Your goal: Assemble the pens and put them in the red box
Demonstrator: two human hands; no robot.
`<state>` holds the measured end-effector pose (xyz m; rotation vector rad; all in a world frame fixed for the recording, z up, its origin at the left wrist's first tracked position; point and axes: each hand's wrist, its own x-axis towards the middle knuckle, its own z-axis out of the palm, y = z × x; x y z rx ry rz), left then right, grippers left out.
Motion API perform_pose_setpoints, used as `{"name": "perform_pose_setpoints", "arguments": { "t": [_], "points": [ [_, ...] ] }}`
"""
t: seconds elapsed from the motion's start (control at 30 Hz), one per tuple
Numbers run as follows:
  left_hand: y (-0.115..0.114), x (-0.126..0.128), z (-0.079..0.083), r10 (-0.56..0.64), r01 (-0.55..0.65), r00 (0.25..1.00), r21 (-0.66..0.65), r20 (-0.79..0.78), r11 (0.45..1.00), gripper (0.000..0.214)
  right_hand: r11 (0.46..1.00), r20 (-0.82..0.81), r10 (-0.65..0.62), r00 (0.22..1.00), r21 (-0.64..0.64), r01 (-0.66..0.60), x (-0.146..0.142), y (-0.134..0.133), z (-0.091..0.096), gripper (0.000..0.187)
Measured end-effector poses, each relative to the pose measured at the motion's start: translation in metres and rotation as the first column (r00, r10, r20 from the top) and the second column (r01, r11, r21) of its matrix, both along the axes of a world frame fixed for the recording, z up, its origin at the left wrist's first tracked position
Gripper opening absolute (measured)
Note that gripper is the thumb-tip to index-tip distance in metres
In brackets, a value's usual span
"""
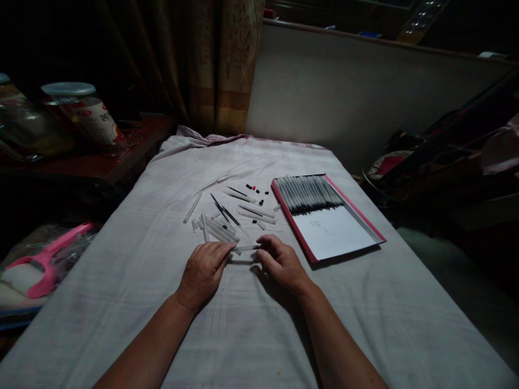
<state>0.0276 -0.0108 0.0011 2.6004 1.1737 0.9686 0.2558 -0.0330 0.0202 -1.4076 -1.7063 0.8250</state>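
Note:
Between my two hands a thin clear pen [246, 248] lies level, just above the cloth. My left hand [205, 268] is closed with its fingertips on the pen's left end. At the right end, the thumb and fingers of my right hand [280, 263] pinch the pen. Just beyond my hands is a loose pile of clear pen barrels [219, 229], with dark ink refills [230, 215] among them. Small black end pieces [260, 202] and one red piece [254, 188] lie farther back. My palms hide part of the fingers.
To the right sits a shallow red-edged box lid [295, 237], its back part filled by a row of assembled pens [310, 193]. A white cloth [133, 302] covers the table. Jars [87, 116] stand on a side table at left, above a pink-handled item [46, 265].

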Motion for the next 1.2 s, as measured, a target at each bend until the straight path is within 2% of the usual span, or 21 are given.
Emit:
{"name": "perform_pose_setpoints", "arguments": {
  "t": [0.33, 0.43, 0.57, 0.67, 0.8, 0.87, 0.93, 1.0, 1.07, 1.13, 1.2],
  "points": [
    [0.000, 0.001, 0.001, -0.008, 0.008, 1.000, 0.037, 0.006, 0.999, 0.023, 0.999, 0.092, 0.017, 0.996, 0.039, -0.021, 0.000, 0.000, 0.003, 0.016],
    [0.000, 0.002, 0.002, -0.014, 0.014, 1.000, 0.034, -0.001, 0.999, 0.022, 0.999, 0.107, 0.032, 0.994, 0.018, -0.034, 0.001, -0.001, 0.003, 0.020],
    [-0.001, 0.003, 0.004, -0.035, 0.035, 0.999, 0.037, 0.001, 0.999, 0.022, 0.998, 0.137, 0.056, 0.989, 0.017, -0.059, 0.003, -0.002, 0.005, 0.015],
    [-0.001, 0.006, 0.004, -0.061, 0.061, 0.998, 0.028, 0.001, 0.998, 0.022, 0.998, 0.144, 0.051, 0.988, 0.041, -0.057, 0.005, -0.002, 0.004, 0.023],
    [-0.001, 0.011, 0.004, -0.071, 0.071, 0.997, 0.014, 0.003, 0.997, 0.023, 1.000, 0.093, 0.003, 0.996, 0.029, -0.005, 0.011, -0.004, 0.000, 0.038],
    [-0.001, 0.016, 0.005, -0.082, 0.082, 0.997, -0.004, -0.004, 0.997, 0.023, 1.000, 0.032, -0.011, 0.999, 0.000, 0.011, 0.015, -0.006, -0.003, 0.036],
    [0.000, 0.023, 0.008, -0.088, 0.088, 0.996, -0.036, -0.017, 0.996, 0.024, 0.998, -0.060, -0.013, 0.998, -0.061, 0.009, 0.018, -0.009, -0.005, 0.027],
    [0.004, 0.031, 0.013, -0.095, 0.091, 0.994, -0.077, -0.046, 0.993, 0.024, 0.995, -0.152, -0.022, 0.988, -0.096, 0.007, 0.019, -0.010, -0.006, 0.031],
    [0.011, 0.040, 0.021, -0.127, 0.115, 0.987, -0.121, -0.094, 0.986, 0.025, 0.996, -0.214, -0.068, 0.974, -0.067, 0.054, 0.021, -0.010, -0.005, 0.030],
    [0.022, 0.048, 0.029, -0.153, 0.136, 0.978, -0.123, -0.144, 0.983, 0.028, 0.984, -0.253, -0.174, 0.952, -0.014, 0.176, 0.025, -0.010, -0.002, 0.025],
    [0.037, 0.055, 0.036, -0.069, 0.054, 0.983, -0.091, -0.172, 0.994, 0.031, 0.942, -0.304, -0.317, 0.899, 0.013, 0.336, 0.031, -0.008, 0.003, 0.025]
  ]
}}
